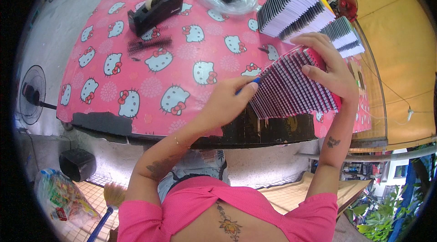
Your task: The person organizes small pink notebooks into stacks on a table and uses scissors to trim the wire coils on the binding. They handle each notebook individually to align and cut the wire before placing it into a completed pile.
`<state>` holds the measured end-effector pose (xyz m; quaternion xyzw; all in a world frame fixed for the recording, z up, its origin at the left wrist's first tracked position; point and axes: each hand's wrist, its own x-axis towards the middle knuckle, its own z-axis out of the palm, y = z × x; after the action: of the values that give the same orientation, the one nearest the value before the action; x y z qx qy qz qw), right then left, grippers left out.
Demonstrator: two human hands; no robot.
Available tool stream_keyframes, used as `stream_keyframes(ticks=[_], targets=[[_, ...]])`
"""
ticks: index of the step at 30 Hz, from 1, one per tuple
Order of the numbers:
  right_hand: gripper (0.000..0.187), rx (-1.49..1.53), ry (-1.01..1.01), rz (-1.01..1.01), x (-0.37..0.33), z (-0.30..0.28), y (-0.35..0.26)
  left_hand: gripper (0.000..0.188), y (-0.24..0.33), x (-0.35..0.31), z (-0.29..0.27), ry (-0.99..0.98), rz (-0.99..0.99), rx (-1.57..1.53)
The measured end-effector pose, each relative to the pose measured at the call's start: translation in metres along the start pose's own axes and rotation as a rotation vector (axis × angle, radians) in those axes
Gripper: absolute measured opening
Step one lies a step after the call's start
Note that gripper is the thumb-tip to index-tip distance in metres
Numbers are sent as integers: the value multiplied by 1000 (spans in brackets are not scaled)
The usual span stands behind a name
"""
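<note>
Two hands meet at one stack of notebooks: the left hand, closed on a blue-handled tool, is at its left edge; the right hand clasps its right side. Beyond it, leftward, stands a tape dispenser.

A single wide fisheye camera is looking from the person's head, being the left one of the pair worn there. It is facing steeply downward and forward over a table, showing the scene upright. The person's pink top is filling the lower edge, very close to the lens, while the left hand and right hand are appearing farther off, around mid-frame. The view is stretching sideways to a floor fan and plants, with straight edges bending toward the dark rim.
</note>
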<state>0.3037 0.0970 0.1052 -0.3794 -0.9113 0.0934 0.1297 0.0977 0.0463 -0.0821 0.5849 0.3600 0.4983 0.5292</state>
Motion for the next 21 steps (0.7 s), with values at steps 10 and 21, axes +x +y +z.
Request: stream_keyframes(ticks=[10,21], targets=[[58,16,-78,71,1,-4,-5,33,1,-3,1,75,-36,87],[57,18,-77,73,0,-4,-3,33,-1,-3,-2,-30,-305,-270]])
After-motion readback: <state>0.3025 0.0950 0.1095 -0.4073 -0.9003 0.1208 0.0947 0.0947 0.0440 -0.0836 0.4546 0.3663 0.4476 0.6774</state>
